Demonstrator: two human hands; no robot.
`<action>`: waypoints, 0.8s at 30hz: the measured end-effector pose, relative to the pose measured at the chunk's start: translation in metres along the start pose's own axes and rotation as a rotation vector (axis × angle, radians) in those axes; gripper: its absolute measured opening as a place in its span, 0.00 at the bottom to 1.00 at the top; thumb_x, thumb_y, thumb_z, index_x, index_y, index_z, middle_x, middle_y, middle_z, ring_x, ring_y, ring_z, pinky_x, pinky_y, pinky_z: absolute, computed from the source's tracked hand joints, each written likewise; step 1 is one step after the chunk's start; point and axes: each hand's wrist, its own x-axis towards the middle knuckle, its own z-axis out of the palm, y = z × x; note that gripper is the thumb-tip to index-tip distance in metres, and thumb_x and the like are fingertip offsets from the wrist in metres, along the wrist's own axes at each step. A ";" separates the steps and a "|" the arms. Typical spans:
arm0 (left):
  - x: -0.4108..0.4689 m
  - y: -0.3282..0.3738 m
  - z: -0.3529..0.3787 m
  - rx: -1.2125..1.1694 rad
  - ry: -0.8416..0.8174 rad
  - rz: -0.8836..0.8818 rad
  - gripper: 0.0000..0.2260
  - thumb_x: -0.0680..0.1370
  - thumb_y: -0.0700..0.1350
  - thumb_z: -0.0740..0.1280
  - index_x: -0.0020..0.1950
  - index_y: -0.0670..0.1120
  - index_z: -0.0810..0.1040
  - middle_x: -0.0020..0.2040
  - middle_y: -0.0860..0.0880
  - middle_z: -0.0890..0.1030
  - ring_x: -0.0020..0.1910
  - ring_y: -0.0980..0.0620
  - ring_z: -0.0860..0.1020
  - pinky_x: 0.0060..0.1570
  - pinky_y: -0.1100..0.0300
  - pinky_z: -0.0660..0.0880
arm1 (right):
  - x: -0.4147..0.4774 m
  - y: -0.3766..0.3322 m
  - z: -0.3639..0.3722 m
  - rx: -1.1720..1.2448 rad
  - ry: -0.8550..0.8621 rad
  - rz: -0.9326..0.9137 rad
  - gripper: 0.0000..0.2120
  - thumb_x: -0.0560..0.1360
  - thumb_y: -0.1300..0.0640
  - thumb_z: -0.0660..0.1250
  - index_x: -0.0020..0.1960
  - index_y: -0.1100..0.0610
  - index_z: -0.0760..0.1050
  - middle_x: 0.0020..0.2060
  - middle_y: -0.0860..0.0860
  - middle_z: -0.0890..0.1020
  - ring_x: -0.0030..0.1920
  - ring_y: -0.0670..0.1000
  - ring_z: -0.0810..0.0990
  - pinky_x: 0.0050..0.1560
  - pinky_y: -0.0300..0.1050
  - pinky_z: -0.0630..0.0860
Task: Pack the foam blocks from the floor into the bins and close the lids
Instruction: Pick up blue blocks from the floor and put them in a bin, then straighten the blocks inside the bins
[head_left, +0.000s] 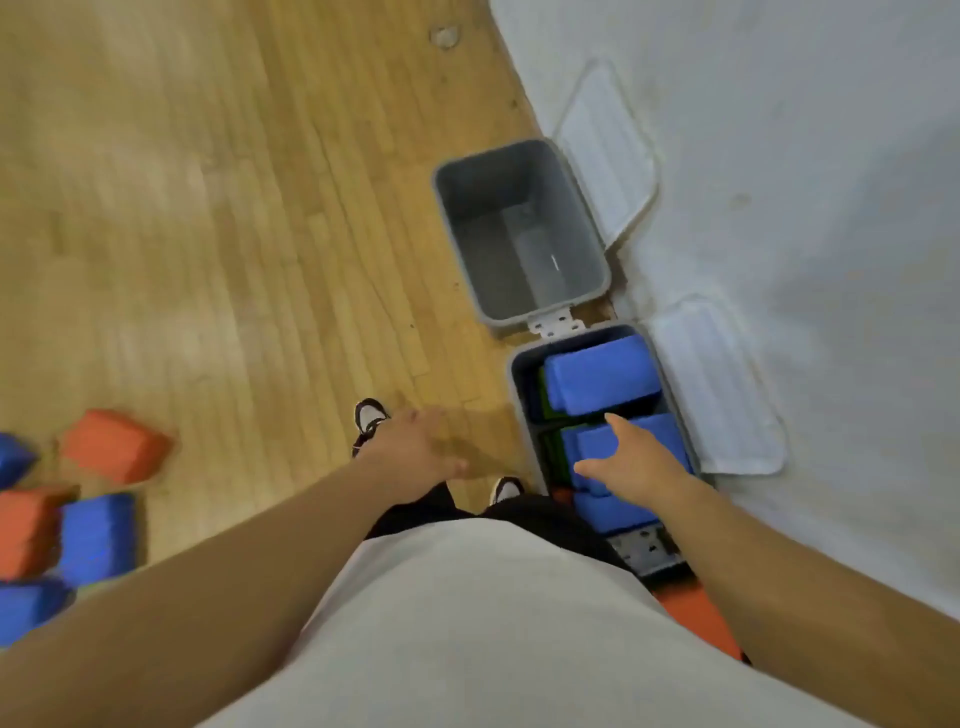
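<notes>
foam blocks (98, 535): five are lying loose on the floor (234, 208) well off to your left, two orange and three blue, blurred, some cut by the frame edge.
near bin (517, 374): you are standing right beside it; it is sitting nearly full, three blue blocks showing on top, green ones under them.
far bin (519, 223): sitting empty just beyond the near bin, a white latch (556, 325) between them.
third bin: possibly sitting by your right hip, an orange block (696, 618) showing there; mostly hidden by your shirt, so cannot tell.
lids: two counted, far lid (608, 150) and near lid (722, 389), both leaning open against the wall (779, 104); none closed.
right hand (634, 462): you are holding it over the middle blue block in the near bin, fingers spread, gripping nothing; touching or hovering, cannot tell.
left hand (415, 447): hanging over the floor, fingers relaxed, holding nothing.
progress: judging it around halfway; you are owing the five floor blocks, the empty bin's filling and every lid.
</notes>
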 end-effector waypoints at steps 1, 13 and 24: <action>-0.015 -0.019 0.006 -0.050 0.018 -0.045 0.38 0.75 0.63 0.70 0.81 0.56 0.58 0.77 0.46 0.64 0.73 0.42 0.68 0.69 0.43 0.71 | 0.002 -0.016 0.008 -0.077 -0.035 -0.035 0.49 0.74 0.40 0.73 0.83 0.51 0.48 0.81 0.54 0.57 0.78 0.59 0.62 0.72 0.58 0.69; -0.224 -0.273 0.157 -1.015 0.343 -0.690 0.33 0.78 0.57 0.71 0.80 0.54 0.62 0.76 0.49 0.69 0.67 0.48 0.72 0.59 0.59 0.67 | -0.053 -0.300 0.258 -0.925 -0.401 -0.499 0.48 0.74 0.35 0.70 0.83 0.51 0.50 0.80 0.53 0.59 0.77 0.57 0.63 0.74 0.51 0.66; -0.346 -0.493 0.249 -1.406 0.383 -0.953 0.38 0.76 0.59 0.72 0.81 0.50 0.61 0.78 0.44 0.66 0.73 0.44 0.69 0.68 0.55 0.69 | -0.189 -0.483 0.558 -1.172 -0.512 -0.804 0.41 0.76 0.43 0.71 0.82 0.51 0.56 0.79 0.55 0.62 0.75 0.59 0.66 0.68 0.49 0.68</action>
